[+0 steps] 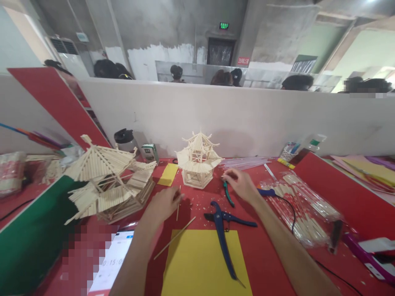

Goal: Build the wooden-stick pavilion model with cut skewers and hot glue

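Red tabletop (265,263) below a pale partition (265,119) | left hand (165,201) pinching a thin stick (177,211) | right hand (242,183) curled at the green tool (228,195), gripping or merely touching, can't tell | small pagoda (197,164) standing just beyond, between the hands | big pagoda (114,195) over left | blue cutter (220,230) lying partly on the yellow sheet (197,263)

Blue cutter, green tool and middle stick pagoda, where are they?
Blue cutter (221,234), head view: on its long handle.
Green tool (228,194), head view: on its curved handle.
Middle stick pagoda (200,166), head view: on its lower roof.
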`<action>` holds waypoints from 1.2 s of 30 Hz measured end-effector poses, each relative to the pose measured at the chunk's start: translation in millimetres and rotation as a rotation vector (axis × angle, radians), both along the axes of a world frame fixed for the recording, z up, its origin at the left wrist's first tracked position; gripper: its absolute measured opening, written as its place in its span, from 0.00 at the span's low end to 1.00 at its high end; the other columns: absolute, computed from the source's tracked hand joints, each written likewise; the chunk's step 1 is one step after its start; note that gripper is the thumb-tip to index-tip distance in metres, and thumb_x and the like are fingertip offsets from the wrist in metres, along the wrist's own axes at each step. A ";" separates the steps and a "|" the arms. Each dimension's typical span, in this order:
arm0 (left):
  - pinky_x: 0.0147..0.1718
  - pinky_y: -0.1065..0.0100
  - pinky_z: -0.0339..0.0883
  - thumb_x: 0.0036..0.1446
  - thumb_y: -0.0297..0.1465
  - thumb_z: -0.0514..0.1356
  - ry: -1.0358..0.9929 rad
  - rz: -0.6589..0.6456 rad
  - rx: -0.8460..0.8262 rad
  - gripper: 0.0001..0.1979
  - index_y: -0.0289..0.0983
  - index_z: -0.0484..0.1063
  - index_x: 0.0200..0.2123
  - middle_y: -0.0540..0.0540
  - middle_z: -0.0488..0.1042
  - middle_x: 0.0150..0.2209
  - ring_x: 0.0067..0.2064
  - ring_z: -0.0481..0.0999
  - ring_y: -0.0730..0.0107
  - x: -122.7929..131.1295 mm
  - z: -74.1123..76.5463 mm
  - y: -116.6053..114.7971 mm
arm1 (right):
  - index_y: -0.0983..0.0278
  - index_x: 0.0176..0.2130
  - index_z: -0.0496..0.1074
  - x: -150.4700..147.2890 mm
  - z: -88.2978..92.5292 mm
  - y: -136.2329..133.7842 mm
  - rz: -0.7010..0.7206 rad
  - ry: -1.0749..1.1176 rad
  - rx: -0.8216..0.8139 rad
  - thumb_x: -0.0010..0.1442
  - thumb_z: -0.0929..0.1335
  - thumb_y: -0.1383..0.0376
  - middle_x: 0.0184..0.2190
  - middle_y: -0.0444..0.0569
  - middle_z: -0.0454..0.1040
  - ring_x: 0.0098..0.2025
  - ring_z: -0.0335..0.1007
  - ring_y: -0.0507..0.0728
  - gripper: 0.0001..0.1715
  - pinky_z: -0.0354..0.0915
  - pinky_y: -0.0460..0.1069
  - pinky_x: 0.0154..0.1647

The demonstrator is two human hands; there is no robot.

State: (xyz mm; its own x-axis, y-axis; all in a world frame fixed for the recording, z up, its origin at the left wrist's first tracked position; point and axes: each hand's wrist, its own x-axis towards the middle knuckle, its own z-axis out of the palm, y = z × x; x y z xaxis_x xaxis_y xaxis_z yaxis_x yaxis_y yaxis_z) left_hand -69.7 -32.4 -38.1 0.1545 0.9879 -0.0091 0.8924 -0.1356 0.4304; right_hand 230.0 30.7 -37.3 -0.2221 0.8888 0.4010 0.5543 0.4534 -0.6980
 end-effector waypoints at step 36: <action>0.28 0.73 0.63 0.62 0.38 0.54 -0.792 0.128 0.375 0.09 0.38 0.64 0.35 0.53 0.69 0.25 0.27 0.70 0.74 26.4 29.8 -0.2 | 0.57 0.41 0.78 -112.4 71.2 -17.5 0.518 0.105 0.045 0.62 0.66 0.69 0.38 0.45 0.79 0.39 0.73 0.55 0.12 0.67 0.50 0.41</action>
